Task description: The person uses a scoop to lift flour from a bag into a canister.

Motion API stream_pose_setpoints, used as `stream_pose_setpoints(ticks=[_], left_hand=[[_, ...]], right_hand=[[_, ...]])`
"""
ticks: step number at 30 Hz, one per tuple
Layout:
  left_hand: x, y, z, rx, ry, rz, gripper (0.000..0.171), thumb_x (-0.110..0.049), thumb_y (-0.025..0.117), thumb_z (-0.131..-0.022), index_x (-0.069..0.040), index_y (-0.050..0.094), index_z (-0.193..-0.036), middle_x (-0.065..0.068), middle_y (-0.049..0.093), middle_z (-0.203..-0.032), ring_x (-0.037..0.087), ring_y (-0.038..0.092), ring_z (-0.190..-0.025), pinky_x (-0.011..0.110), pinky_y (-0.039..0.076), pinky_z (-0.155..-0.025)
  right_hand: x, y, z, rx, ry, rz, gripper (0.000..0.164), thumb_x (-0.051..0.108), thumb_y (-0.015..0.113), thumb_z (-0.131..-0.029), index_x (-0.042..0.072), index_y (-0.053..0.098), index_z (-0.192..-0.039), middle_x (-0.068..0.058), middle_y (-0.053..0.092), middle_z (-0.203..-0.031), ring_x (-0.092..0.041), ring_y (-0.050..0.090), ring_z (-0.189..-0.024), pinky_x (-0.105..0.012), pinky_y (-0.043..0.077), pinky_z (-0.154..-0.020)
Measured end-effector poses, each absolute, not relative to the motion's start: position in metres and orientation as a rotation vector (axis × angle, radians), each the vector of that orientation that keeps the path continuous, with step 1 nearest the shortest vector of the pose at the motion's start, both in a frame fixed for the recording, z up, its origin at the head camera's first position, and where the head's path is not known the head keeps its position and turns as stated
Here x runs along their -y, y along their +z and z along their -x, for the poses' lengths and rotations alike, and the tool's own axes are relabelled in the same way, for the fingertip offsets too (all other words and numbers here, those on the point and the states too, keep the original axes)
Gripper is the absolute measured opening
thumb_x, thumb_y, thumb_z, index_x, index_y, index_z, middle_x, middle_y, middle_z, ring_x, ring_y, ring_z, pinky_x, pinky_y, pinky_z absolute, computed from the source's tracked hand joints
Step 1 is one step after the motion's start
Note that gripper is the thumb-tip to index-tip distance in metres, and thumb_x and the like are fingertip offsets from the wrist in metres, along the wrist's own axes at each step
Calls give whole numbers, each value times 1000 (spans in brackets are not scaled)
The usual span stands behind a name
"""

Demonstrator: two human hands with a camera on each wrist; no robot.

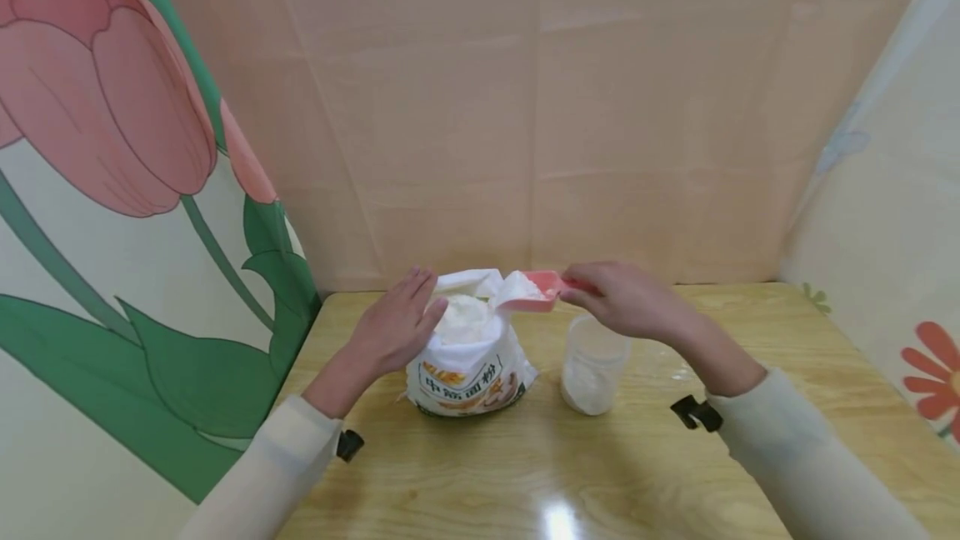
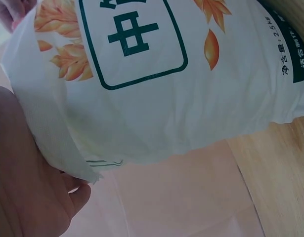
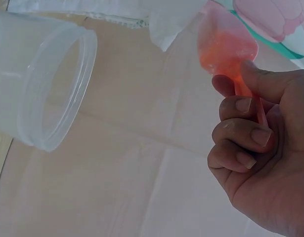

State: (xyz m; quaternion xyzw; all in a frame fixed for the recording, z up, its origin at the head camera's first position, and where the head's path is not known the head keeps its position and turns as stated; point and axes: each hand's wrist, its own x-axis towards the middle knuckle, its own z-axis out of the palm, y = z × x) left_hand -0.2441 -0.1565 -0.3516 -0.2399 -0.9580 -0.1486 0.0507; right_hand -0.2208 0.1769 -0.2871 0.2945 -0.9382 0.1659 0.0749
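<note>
A white flour bag [image 1: 468, 377] with green lettering stands upright on the table, its top gaping over white flour [image 1: 463, 321]. My left hand [image 1: 393, 323] rests against the left side of the bag's rim, fingers fairly straight; the bag hides part of this hand in the left wrist view. In my right hand [image 1: 630, 298] I grip the handle of a pink scoop [image 1: 543, 290], fingers curled round it as the right wrist view shows. Heaped flour fills the scoop, which is level beside the bag's right rim. Below my right hand stands a clear plastic jar [image 1: 592, 365], open-topped, with whitish contents low inside.
Everything stands on a wood-grain table [image 1: 465, 473]. A pinkish backdrop [image 1: 525, 107] rises behind its far edge. A tulip-printed panel [image 1: 150, 273] borders the left side, a flower-printed one [image 1: 885, 273] the right. Something small and clear [image 1: 678, 369] lies right of the jar.
</note>
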Motion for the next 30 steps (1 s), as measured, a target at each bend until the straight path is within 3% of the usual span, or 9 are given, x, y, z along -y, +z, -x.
stream_pose_setpoints(ticks=[5,10,15,22,30], left_hand=[[157,-352,244,2918,-459,726,70,-50,21,-109,-1,29,-158,15,24,-167,28,13,-156,45,18,-126],[156,-352,245,2923,-448,722,71,-50,19,-109,-1,28,-158,14,23,-167,29,13,-156,45,17,-126],[157,-352,245,2924,-451,722,70,-49,19,-109,-1,27,-159,15,23,-167,29,13,-156,45,17,-126],[156,-353,245,2917,-467,727,70,-50,19,-109,-1,28,-158,16,25,-166,29,13,-156,46,18,-126],[155,-353,246,2929,-462,710,70,-50,19,-109,0,27,-159,15,24,-167,29,13,-156,47,18,-126]], right_hand=[[-191,-290,214,2799,498,-851,16,24,66,-99,12,71,-109,4,70,-94,-15,63,-83,-43,53,-78],[-209,-296,208,2816,503,-811,9,22,67,-98,15,70,-104,7,65,-87,-13,57,-78,-36,49,-74],[-225,-300,203,2806,475,-795,12,22,69,-97,14,71,-106,7,66,-88,-12,56,-76,-37,50,-72],[-250,-306,196,2863,436,-759,12,26,68,-98,15,69,-103,10,56,-75,-8,47,-67,-30,42,-63],[-267,-316,192,2870,391,-713,14,26,70,-97,15,70,-104,11,61,-80,-8,50,-69,-31,47,-64]])
